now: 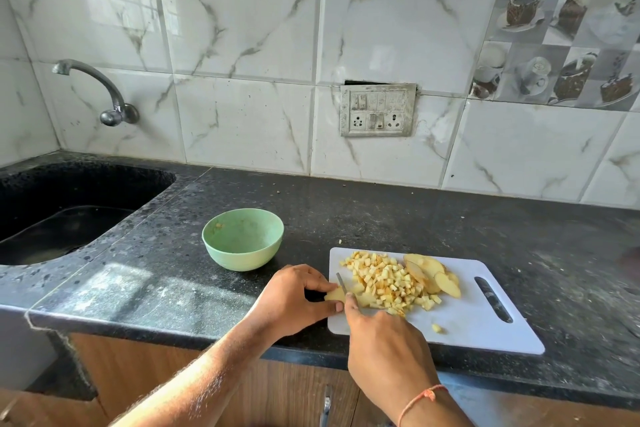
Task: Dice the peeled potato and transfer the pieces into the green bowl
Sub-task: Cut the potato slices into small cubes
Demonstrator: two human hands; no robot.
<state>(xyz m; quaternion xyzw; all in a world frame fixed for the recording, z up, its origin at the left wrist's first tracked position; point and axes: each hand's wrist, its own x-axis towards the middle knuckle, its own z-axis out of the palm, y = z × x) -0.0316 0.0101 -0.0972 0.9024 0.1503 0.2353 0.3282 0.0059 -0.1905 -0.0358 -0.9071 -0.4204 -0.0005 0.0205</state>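
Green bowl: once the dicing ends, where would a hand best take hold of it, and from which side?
Probably the rim of the green bowl on its right, the side nearest the cutting board. It stands upright and open on the counter, apart from everything, its thin rim free all round; a thumb-inside pinch suits the curved wall.

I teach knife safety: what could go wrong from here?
The left hand pinches a small potato piece with its fingers right beside the knife, so a slip may cut them. That piece overhangs the cutting board edge. The green bowl sits apart, so dice may spill.
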